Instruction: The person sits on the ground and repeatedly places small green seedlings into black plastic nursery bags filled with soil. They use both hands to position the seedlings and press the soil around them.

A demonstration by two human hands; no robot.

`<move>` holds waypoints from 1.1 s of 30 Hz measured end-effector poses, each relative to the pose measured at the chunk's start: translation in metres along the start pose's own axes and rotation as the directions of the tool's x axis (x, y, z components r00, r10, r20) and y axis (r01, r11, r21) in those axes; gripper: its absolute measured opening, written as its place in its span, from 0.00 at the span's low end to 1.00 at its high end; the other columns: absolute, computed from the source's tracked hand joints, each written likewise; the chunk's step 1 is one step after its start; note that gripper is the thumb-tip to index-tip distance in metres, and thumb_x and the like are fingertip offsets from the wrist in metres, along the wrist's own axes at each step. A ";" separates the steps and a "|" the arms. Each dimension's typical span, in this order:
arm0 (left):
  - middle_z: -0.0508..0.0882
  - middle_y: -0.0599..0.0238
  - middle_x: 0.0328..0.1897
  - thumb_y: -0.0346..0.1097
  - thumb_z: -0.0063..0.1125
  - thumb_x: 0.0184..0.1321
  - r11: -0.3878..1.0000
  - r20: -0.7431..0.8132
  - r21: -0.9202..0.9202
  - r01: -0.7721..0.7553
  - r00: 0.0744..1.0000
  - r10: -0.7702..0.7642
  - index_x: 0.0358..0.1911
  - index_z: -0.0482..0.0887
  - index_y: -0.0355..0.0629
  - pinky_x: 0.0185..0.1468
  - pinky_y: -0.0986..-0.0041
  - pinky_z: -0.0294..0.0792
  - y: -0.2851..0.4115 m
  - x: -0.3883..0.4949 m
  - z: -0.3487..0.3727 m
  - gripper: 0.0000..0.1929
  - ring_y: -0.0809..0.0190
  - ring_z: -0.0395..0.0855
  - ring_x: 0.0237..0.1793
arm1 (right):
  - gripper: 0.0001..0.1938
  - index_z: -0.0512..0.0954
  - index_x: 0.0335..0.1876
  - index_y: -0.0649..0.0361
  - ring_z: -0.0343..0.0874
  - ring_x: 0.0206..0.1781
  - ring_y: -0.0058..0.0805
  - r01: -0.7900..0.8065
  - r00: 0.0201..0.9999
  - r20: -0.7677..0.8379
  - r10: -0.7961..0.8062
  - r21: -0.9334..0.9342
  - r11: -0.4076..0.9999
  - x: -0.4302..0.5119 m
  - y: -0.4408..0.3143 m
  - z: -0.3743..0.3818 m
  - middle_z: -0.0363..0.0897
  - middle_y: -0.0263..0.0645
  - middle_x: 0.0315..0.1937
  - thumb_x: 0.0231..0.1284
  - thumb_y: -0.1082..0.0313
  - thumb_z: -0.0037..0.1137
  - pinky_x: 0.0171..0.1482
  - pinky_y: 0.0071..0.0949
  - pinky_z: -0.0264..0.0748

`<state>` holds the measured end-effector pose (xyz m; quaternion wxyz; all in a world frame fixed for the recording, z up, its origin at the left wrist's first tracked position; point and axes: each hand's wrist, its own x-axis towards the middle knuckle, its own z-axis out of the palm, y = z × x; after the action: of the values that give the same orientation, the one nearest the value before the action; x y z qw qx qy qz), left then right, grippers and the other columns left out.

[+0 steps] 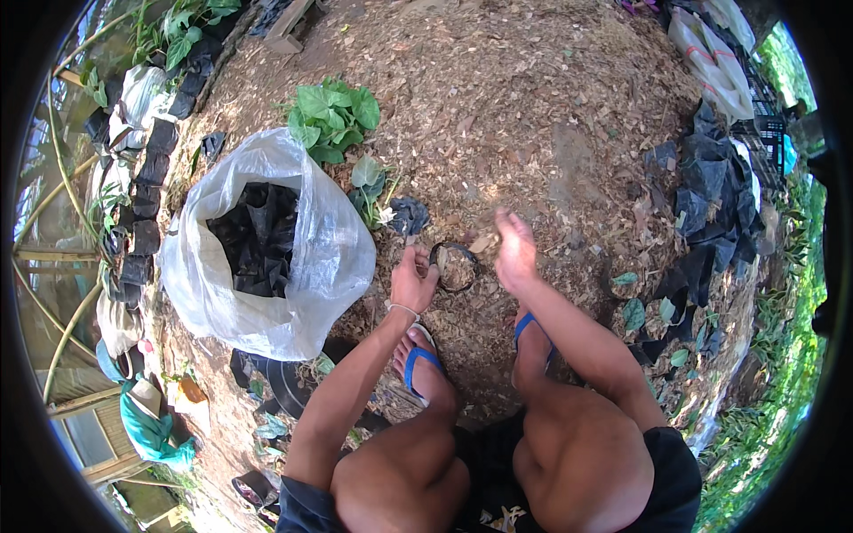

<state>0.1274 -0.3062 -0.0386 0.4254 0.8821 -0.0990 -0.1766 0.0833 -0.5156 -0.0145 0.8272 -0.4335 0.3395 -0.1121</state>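
My left hand (413, 278) pinches the left edge of a small black plastic nursery bag (458, 290), whose round mouth faces up. Wood chips and loose brown litter (457, 270) fill the bag. Just right of it hovers my right hand (516, 254), blurred by motion, with chips or leaf bits near its fingers; whether it grips any is unclear. Beyond my left hand lies a crumpled black plastic bag (408, 216). A cut leafy stem (368, 183) rests beside that one.
At the left stands an open white woven sack (333, 226) holding folded black plastic bags (260, 240). A leafy green plant (333, 116) is behind it. Black plastic sheets (710, 193) lie at the right. Filled black bags (145, 200) line the left side. Wood chips cover the ground (506, 100).
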 end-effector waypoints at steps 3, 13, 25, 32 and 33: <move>0.88 0.61 0.36 0.28 0.67 0.62 0.998 0.015 -0.056 0.021 1.000 -0.021 0.54 0.79 0.38 0.42 0.67 0.81 0.000 0.001 0.001 0.17 0.63 0.88 0.32 | 0.15 0.85 0.55 0.57 0.72 0.40 0.14 0.099 0.975 0.222 -0.030 -0.305 0.947 -0.021 0.011 0.012 0.81 0.22 0.39 0.87 0.56 0.50 0.45 0.21 0.70; 0.84 0.58 0.54 0.28 0.66 0.63 0.971 0.012 -0.015 -0.240 0.971 0.240 0.55 0.84 0.43 0.41 0.70 0.80 -0.012 -0.003 -0.008 0.16 0.62 0.86 0.37 | 0.21 0.79 0.73 0.49 0.82 0.70 0.54 0.323 0.751 0.234 -0.618 -0.946 0.034 0.007 -0.024 -0.018 0.84 0.55 0.65 0.78 0.69 0.52 0.78 0.57 0.70; 0.83 0.51 0.54 0.27 0.68 0.59 0.963 0.195 0.102 -0.249 0.955 0.226 0.60 0.86 0.42 0.48 0.63 0.81 -0.009 0.001 -0.010 0.23 0.49 0.87 0.42 | 0.29 0.82 0.67 0.50 0.91 0.45 0.43 0.757 0.642 0.760 0.100 -0.608 -0.240 -0.036 0.020 -0.038 0.82 0.36 0.70 0.54 0.70 0.65 0.42 0.43 0.88; 0.83 0.49 0.58 0.26 0.67 0.56 0.976 0.089 0.080 -0.203 0.977 0.196 0.63 0.84 0.44 0.51 0.62 0.81 -0.005 -0.005 -0.004 0.27 0.49 0.87 0.43 | 0.24 0.82 0.63 0.52 0.87 0.53 0.42 0.878 0.464 0.864 -0.197 -0.477 -0.026 -0.009 0.011 -0.036 0.86 0.39 0.58 0.58 0.74 0.63 0.50 0.42 0.86; 0.83 0.50 0.59 0.26 0.67 0.55 0.963 0.043 0.088 -0.255 0.967 0.252 0.64 0.83 0.45 0.51 0.62 0.81 -0.005 -0.004 -0.004 0.28 0.49 0.87 0.42 | 0.22 0.83 0.61 0.54 0.87 0.53 0.42 0.862 0.499 0.807 -0.316 -0.500 0.082 -0.009 0.011 -0.036 0.87 0.40 0.55 0.59 0.74 0.63 0.50 0.42 0.85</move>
<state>0.1253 -0.2991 -0.0399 0.4015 0.8780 -0.2258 -0.1299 0.0519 -0.5272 -0.0335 0.3817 -0.9072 -0.1079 -0.1404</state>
